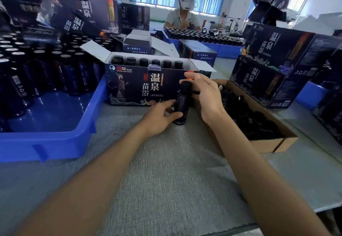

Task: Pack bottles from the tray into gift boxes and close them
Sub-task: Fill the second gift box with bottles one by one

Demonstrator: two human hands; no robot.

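A dark bottle (pixel 182 100) stands upright on the grey table in front of an open dark-blue gift box (pixel 140 85). My left hand (pixel 159 117) grips the bottle's lower body. My right hand (pixel 205 95) holds its black cap at the top. Inside the gift box a row of several capped bottles (pixel 148 62) shows at the back, and its flaps stand open. On the left, a blue tray (pixel 48 124) holds several dark bottles (pixel 37 65).
A shallow cardboard box (pixel 266 143) of black caps lies on the right. Closed gift boxes (pixel 268 80) are stacked at right and at back left. Another open box (pixel 137 44) sits behind. A person sits across the table at a second blue tray.
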